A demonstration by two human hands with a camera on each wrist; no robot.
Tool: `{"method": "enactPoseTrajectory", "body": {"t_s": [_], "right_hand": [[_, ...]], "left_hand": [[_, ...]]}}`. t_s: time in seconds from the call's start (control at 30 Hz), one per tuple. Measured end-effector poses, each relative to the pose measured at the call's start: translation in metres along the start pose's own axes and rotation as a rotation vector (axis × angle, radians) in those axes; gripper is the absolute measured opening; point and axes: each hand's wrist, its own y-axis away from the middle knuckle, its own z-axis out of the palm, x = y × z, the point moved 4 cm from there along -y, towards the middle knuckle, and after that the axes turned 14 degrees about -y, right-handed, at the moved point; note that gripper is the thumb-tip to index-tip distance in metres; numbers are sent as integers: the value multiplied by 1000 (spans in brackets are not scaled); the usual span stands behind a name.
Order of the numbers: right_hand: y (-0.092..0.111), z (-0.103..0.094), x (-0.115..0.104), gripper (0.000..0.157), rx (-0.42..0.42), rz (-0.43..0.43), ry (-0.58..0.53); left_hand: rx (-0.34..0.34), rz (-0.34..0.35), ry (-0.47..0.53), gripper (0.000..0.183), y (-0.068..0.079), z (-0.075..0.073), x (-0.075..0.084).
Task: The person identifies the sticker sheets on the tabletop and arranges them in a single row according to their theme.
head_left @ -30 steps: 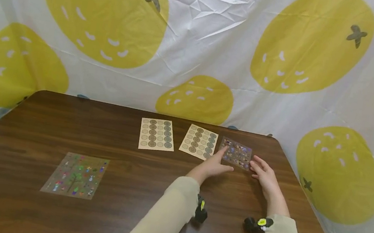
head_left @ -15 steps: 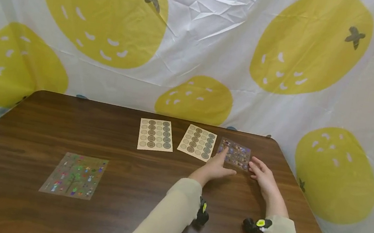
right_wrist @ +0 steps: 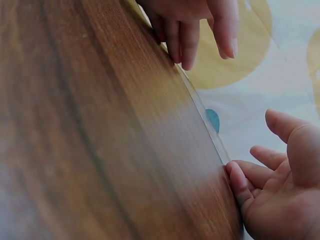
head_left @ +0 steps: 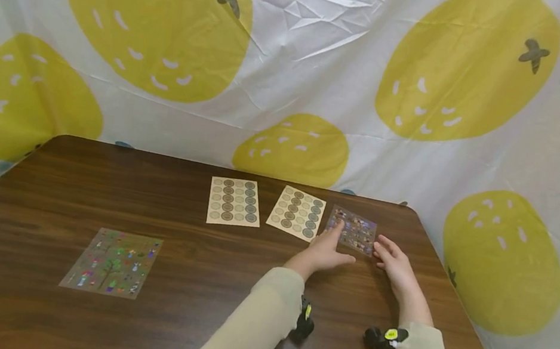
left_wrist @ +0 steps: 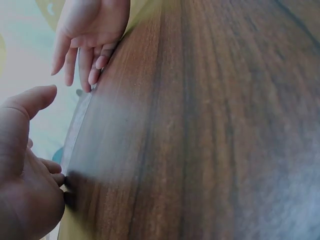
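A clear sticker sheet (head_left: 358,231) with small purple and brown pictures lies flat at the back right of the table. My left hand (head_left: 323,251) is at its left side, thumb spread apart and a finger overlapping the sheet in the head view. At the right edge of the same sheet, my right hand (head_left: 396,267) rests its fingertips, loosely bent. In the left wrist view the left hand (left_wrist: 30,170) has its thumb raised off the sheet's thin edge (left_wrist: 80,120). The right wrist view shows the right hand (right_wrist: 285,185) palm inward, its lower fingers touching down by that edge.
Two cream sheets with rows of round stickers, one left (head_left: 234,203) and one right (head_left: 297,212), lie along the back. Another clear sticker sheet (head_left: 111,263) with a tree picture is at the left. A lemon-print curtain (head_left: 294,80) hangs behind the brown table (head_left: 170,327).
My left hand has shifted slightly to the right along the sheet. The right hand and the sheets stay almost where they were.
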Motion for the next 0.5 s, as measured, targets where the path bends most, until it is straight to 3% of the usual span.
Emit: {"method": "enactPoseTrajectory", "body": {"t_s": [0.27,0.5], "right_hand": [[3,2,-1,59,-1,15,12],[3,6,-3,62,14,26,4]], "left_hand": [[-34,-22,65,87,7,1,-1],[-22,-14,71,84,9,-1,1]]}}
